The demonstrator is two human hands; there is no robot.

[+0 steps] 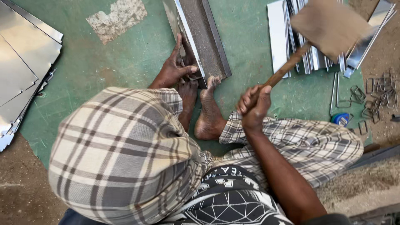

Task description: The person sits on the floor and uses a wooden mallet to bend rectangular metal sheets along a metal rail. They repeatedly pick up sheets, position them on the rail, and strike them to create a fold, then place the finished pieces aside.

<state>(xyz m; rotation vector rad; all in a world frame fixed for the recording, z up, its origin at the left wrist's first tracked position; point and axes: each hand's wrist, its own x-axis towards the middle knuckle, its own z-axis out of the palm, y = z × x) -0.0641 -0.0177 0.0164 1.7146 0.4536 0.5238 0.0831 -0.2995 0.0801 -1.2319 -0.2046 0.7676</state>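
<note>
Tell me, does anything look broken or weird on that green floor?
Yes. The green floor has a worn patch near the top where the paint has flaked to bare grey. Small bent wire clips lie scattered loose at the right edge.

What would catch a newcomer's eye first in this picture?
First, the wooden mallet, blurred and raised at upper right, its handle gripped by the right hand. Next, at top centre, the left hand pressing a folded metal sheet against a dark steel bar on the green floor, bare feet braced against its near end. Shiny sheet stacks lie far left.
</note>
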